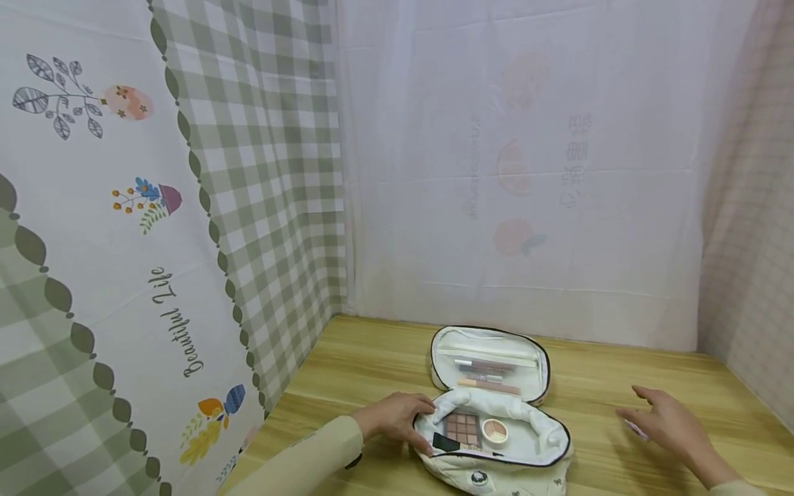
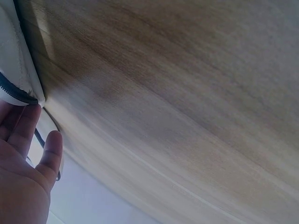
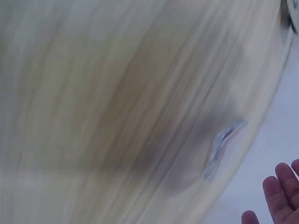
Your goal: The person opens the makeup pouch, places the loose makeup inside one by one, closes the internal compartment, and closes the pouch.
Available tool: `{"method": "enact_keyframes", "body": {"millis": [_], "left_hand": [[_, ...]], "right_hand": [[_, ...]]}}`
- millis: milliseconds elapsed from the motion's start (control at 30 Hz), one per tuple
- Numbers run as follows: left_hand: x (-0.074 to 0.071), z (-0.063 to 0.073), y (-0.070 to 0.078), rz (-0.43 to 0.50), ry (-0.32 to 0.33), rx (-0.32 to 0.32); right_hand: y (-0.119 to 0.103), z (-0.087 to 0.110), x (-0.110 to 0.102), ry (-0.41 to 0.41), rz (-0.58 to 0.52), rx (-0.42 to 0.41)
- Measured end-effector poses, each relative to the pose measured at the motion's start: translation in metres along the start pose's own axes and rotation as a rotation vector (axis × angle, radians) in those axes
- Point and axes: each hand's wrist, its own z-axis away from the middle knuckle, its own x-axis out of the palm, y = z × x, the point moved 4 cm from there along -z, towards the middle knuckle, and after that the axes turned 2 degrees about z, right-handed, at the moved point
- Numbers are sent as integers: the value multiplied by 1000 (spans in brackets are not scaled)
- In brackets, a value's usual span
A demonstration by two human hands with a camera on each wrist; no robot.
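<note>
Holding the open pouch (image 1: 521,477) is the left hand (image 1: 395,419).

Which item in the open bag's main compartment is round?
The pale-rimmed compact, right of the palette in the head view. Its outline is circular; the palette is rectangular and the black piece angular.

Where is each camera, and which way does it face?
Head: on the head, facing forward and down at an open cream fabric bag on a yellowish wooden table; left hand, right hand, pale sleeves show.
Left wrist: on that wrist, facing the table and bag's edge; part of the left hand shows.
Right wrist: on that wrist, facing the table and a blurred pale item; right fingers show.
Head and left wrist share the left hand touching the bag.
</note>
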Motion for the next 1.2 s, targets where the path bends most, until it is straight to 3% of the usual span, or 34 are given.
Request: {"method": "enact_keyframes", "body": {"millis": [167,533,1200], "left_hand": [[0,0,-2,-1,-3,0],[-2,-1,-1,-22,9,5],[-1,-1,1,-38,3,13]], "right_hand": [[20,3,-2,-59,6,35],[49,10,10,-96,67,65],[48,14,22,-185,90,154]]}}
